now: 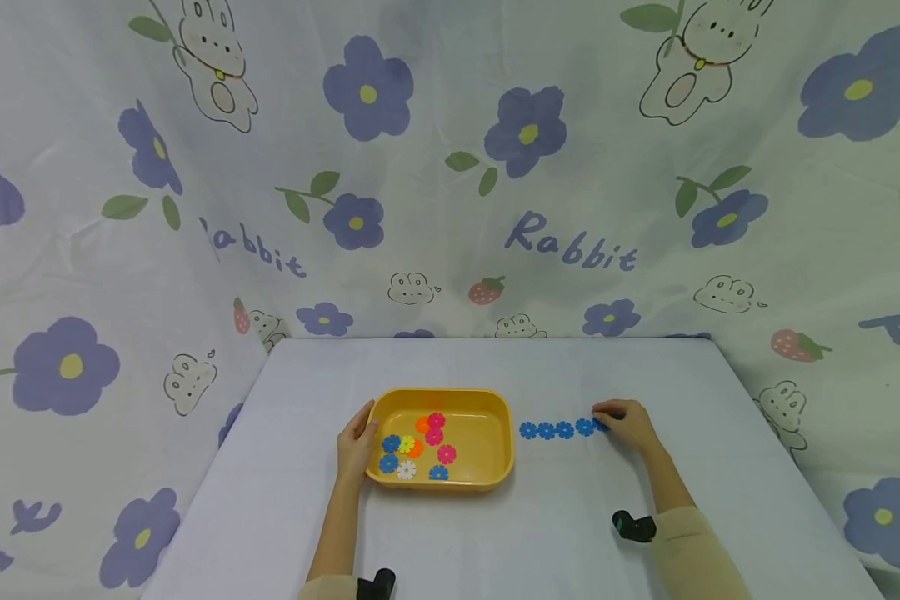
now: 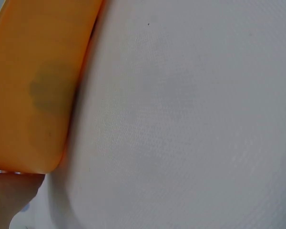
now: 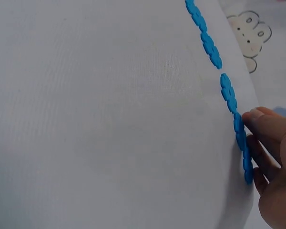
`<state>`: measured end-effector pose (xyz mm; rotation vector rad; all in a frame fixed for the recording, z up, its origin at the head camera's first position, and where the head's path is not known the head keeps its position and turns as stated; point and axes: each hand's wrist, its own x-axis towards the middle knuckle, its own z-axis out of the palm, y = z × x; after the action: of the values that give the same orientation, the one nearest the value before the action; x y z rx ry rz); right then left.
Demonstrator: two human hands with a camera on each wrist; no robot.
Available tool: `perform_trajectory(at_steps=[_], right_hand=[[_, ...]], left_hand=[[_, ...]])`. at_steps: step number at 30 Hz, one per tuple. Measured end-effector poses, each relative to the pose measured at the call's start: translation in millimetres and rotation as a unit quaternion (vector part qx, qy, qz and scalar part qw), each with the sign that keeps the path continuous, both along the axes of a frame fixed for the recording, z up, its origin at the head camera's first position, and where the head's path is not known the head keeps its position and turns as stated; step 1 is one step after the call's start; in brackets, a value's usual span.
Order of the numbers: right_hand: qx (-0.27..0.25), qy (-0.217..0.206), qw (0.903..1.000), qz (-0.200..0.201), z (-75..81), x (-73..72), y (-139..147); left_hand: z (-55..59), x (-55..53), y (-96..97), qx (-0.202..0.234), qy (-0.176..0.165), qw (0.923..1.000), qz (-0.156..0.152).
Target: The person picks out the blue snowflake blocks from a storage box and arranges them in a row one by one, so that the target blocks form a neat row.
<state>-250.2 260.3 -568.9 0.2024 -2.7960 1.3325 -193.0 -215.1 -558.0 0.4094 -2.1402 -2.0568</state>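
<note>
My left hand (image 1: 356,446) grips the left rim of a yellow plastic tray (image 1: 483,442); in the left wrist view part of that hand (image 2: 12,195) shows at the tray's orange-looking wall (image 2: 33,119). Inside the tray lie several notched, flower-shaped plastic discs: pink (image 1: 446,454), orange, yellow, white (image 1: 407,470) and blue. To the tray's right, blue snowflake discs (image 1: 546,431) lie in a row on the table. At the row's right end my right hand (image 1: 628,423) pinches a blue snowflake disc (image 3: 248,164), which its fingers partly cover in the head view.
A white cloth covers the table (image 1: 495,542). Patterned fabric (image 1: 435,167) with flowers and rabbits hangs behind it and at the sides. Black devices (image 1: 634,527) are strapped at both wrists, by the beige sleeves (image 1: 693,550).
</note>
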Motion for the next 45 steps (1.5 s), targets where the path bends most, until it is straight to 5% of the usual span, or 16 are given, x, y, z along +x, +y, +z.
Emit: perform_trajectory(at_steps=[8, 20, 26, 33, 45], right_hand=[[0.0, 0.002, 1.0, -0.004, 2.2, 2.5, 3.0], [-0.113, 0.075, 0.9882, -0.07, -5.7, 13.8, 17.6], [-0.116, 0.042, 0.9849, -0.121, -2.2, 20.6, 21.8], [-0.101, -0.044, 0.9753, -0.192, 12.2, 35.4, 22.1], [-0.053, -0.064, 0.9842, -0.156, 15.5, 45.0, 25.2]], left_hand=[[-0.2, -0.9, -0.9, 0.0, 0.0, 1.0, 0.002], [0.7, -0.5, 1.5, -0.003, 0.009, 0.9999, 0.009], [0.4, -0.3, 1.4, -0.001, 0.009, 0.9999, 0.004], [1.3, 0.4, 0.9, 0.001, 0.007, 1.0, 0.004], [-0.9, -0.2, -0.6, 0.005, 0.006, 1.0, 0.001]])
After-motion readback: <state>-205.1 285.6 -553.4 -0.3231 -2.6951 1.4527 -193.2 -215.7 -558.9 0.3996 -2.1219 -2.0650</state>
